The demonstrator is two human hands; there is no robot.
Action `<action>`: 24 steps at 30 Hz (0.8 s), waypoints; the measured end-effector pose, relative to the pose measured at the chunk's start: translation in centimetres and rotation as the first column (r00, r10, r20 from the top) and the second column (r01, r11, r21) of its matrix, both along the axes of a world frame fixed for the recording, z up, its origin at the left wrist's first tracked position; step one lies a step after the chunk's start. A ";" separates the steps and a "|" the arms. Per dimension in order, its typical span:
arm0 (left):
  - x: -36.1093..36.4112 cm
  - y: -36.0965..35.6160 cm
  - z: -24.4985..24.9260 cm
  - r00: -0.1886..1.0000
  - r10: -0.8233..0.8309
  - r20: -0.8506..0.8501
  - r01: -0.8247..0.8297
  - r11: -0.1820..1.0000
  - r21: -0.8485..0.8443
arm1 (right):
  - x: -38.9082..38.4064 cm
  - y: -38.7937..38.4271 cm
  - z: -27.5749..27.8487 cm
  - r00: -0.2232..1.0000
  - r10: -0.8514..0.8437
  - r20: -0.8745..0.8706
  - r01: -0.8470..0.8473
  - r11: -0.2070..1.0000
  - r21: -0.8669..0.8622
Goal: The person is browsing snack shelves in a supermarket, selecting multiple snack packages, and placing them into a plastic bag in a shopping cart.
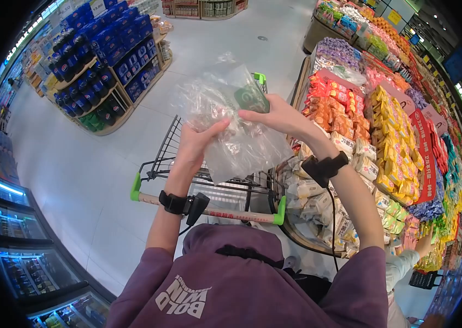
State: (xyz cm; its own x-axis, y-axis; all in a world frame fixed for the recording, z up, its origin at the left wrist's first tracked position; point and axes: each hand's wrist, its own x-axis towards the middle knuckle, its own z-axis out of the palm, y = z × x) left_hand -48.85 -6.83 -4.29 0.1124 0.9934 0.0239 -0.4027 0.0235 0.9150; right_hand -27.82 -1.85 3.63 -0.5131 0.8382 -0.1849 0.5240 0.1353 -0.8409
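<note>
A crumpled clear plastic bag [242, 150] is held up between my two hands, above a wire shopping cart [157, 174]. My left hand [194, 143] pinches its left side, the thumb pointing inward across the plastic. On the right side, my right hand [275, 113] grips it with the thumb pressed on the film. A dark green patch with light lettering [250, 98] shows at the bag's upper right, beside my right fingers. Through the film it is hard to tell whether anything lies inside. The cart's handle [214, 212] runs below my hands, close to my body.
Wrapped snacks [346, 109] fill a long display along the right. Another person's hand [423, 243] reaches into it at the lower right. Shelves of bottles and blue packs [127, 52] stand at the upper left, glass-door coolers [39, 268] at the lower left.
</note>
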 end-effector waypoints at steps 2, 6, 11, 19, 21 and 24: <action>-0.7 0.5 -0.2 0.994 -0.031 -0.109 0.030 1.000 -0.007 | 0.7 0.0 -1.4 0.985 -0.060 -0.159 0.055 0.998 -0.037; -1.1 0.1 -0.2 0.999 -0.020 0.048 0.025 0.995 -0.099 | 1.1 -1.2 -1.9 0.957 -0.140 -0.256 0.120 0.989 -0.090; 0.5 -0.3 0.0 0.998 0.048 -0.049 -0.050 0.998 -0.038 | 0.6 -1.7 -3.3 0.961 -0.070 -0.268 0.081 0.996 0.029; -2.2 0.3 -1.9 0.978 -0.010 -0.206 -0.005 0.997 -0.073 | 2.5 -1.6 -4.6 0.952 -0.128 -0.277 0.083 0.982 -0.170; -1.9 -0.1 -1.4 0.993 -0.017 -0.121 0.011 0.999 -0.048 | 4.0 -0.5 -5.9 0.966 -0.032 -0.258 -0.014 0.985 -0.174; -2.0 -0.1 -0.9 0.992 -0.062 -0.114 0.059 0.998 -0.031 | 6.5 1.9 -8.7 0.969 -0.015 -0.247 -0.037 0.978 -0.203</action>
